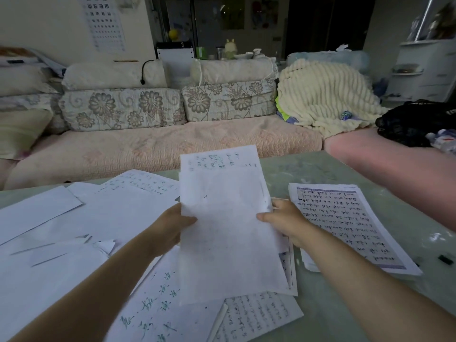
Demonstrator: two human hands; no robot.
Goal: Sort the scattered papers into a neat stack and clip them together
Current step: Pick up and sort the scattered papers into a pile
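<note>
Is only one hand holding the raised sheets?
No, the left hand grips one edge of the sheets and the right hand grips the other.

Matt white paper sheets (229,233); seemingly glossy, marbled green tabletop (320,169); rough woven sofa cover (160,149).

Both my arms are bare. My left forearm (98,287) and my right forearm (370,280) show plain skin from the wrist back to the bottom edge of the view, smooth and slim, each narrowing towards the wrist. My left hand (170,225) shows its back and a thumb (190,219). My right hand (286,223) shows its back, knuckles and thumb. The light is dim and the picture soft, so I can't make out the nails.
</note>
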